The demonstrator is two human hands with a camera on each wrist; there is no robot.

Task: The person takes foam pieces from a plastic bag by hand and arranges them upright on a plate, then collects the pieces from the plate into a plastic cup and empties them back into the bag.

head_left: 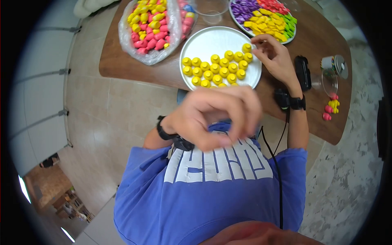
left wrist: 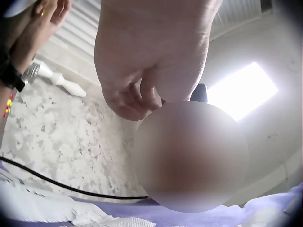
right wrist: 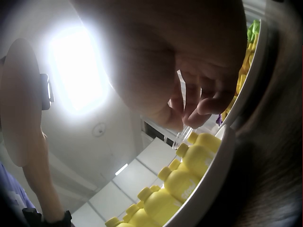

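On the brown wooden surface [head_left: 159,73] a round white tray [head_left: 198,45] holds rows of small yellow bottle-shaped pieces [head_left: 223,72], caps up, its bare base showing toward 11 o'clock; the rows nearest 6 o'clock are partly hidden by the left hand [head_left: 212,107]. That hand hangs blurred before the person's body, its grip loosely curled with a gap between thumb and fingers. The right hand [head_left: 274,55] is at the tray's 3 o'clock rim, its grip apart, fingertips just beside the nearest yellow piece; whether they touch I cannot tell. Taking the tray as the clock's centre, a clear plastic bag [head_left: 150,59] at 10 o'clock is heaped with pink and yellow pieces. At 12 o'clock stands a clear round tub [head_left: 212,17]. Between 1 and 2 o'clock a second round white tray [head_left: 241,27] carries separate heaps of purple, red, yellow and green pieces. Farther out at 3 o'clock is a small silver-lidded jar [head_left: 328,63] of multicoloured bits, and toward 4 o'clock lie loose pink and yellow pieces [head_left: 333,107].
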